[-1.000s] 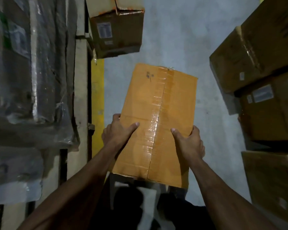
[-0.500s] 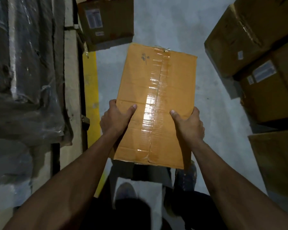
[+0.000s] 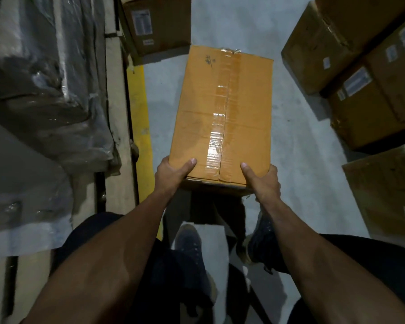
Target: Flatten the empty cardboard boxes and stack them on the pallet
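The person holds an orange-tan rectangular cardboard box [image 3: 222, 113], its top seam sealed with clear tape, out in front over the pale grey concrete floor [image 3: 290, 160]. The left hand [image 3: 171, 175] grasps the near left corner, thumb lying on top; the right hand [image 3: 264, 181] grasps the near right corner the same way. Darker brown cardboard boxes with white labels [image 3: 360, 73] are stacked to the right, another [image 3: 157, 24] sits ahead. Plastic-wrapped goods [image 3: 45, 85] rest on a wooden pallet [image 3: 116, 113] on the left, beside a yellow floor stripe [image 3: 139, 127].
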A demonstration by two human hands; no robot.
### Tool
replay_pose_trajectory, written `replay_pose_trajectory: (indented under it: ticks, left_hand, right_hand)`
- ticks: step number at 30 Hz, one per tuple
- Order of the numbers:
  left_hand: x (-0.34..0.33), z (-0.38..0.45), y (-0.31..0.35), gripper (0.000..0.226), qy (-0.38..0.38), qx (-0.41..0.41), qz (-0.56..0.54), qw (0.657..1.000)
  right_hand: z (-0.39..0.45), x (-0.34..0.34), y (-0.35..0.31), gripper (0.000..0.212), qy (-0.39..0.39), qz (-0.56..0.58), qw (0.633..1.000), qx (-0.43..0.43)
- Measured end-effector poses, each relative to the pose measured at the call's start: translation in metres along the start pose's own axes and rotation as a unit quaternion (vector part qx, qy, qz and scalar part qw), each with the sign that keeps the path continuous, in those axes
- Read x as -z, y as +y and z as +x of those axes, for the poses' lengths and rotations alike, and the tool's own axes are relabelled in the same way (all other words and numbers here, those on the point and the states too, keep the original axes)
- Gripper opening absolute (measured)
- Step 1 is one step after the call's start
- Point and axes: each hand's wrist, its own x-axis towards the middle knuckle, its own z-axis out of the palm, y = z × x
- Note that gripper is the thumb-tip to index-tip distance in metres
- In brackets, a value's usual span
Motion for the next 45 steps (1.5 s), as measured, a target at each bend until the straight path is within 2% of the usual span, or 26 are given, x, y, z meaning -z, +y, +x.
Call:
replay_pose_trajectory:
  ticks: [8, 11, 14, 18, 20, 25, 28, 30, 33, 36, 38, 41, 45]
  left_hand:
    - [-0.007, 0.014, -0.004, 0.08, 0.018, -0.009, -0.017, 1.0]
    - [-0.001, 0.006, 0.013, 0.086, 0.01, -0.013, 0.013, 1.0]
    - [0.012, -0.01, 0.046, 0.091, 0.011, -0.077, 0.077, 0.994]
    - [0.032, -0.034, 0.099, 0.083, 0.016, -0.24, 0.211, 0.947]
    - [0.042, -0.044, 0.122, 0.08, 0.031, -0.281, 0.265, 0.922]
    - [0.056, -0.068, 0.154, 0.066, 0.088, -0.329, 0.377, 0.861]
    - [0.056, -0.071, 0.163, 0.062, 0.138, -0.337, 0.392, 0.845]
    - [0.053, -0.066, 0.162, 0.062, 0.146, -0.337, 0.385, 0.846]
    - [0.046, -0.055, 0.159, 0.066, 0.115, -0.326, 0.347, 0.872]
    - [0.043, -0.051, 0.148, 0.085, 0.045, -0.34, 0.316, 0.885]
    - [0.045, -0.055, 0.134, 0.1, -0.004, -0.325, 0.34, 0.882]
    - [0.053, -0.064, 0.105, 0.127, -0.075, -0.294, 0.431, 0.85]
    - [0.062, -0.076, 0.071, 0.15, -0.135, -0.295, 0.555, 0.766]
  right_hand:
    - [0.01, -0.008, 0.003, 0.098, 0.02, 0.06, 0.998, -0.004]
    - [0.001, 0.002, -0.006, 0.092, 0.032, 0.022, 0.999, 0.009]
    - [-0.014, 0.02, -0.023, 0.086, 0.037, -0.018, 0.996, 0.076]
    - [-0.045, 0.046, -0.052, 0.063, 0.071, -0.046, 0.98, 0.182]
    - [-0.059, 0.057, -0.059, 0.058, 0.092, -0.053, 0.967, 0.231]
    - [-0.088, 0.075, -0.075, 0.051, 0.125, -0.065, 0.953, 0.268]
    - [-0.089, 0.079, -0.092, 0.042, 0.158, -0.096, 0.942, 0.28]
    - [-0.081, 0.078, -0.103, 0.038, 0.174, -0.133, 0.933, 0.285]
    - [-0.066, 0.075, -0.124, 0.034, 0.182, -0.162, 0.928, 0.282]
    - [-0.051, 0.076, -0.144, 0.039, 0.161, -0.159, 0.936, 0.268]
    - [-0.043, 0.079, -0.148, 0.044, 0.143, -0.169, 0.939, 0.264]
    - [-0.037, 0.084, -0.147, 0.055, 0.116, -0.194, 0.937, 0.266]
    - [-0.039, 0.078, -0.136, 0.059, 0.105, -0.175, 0.941, 0.27]
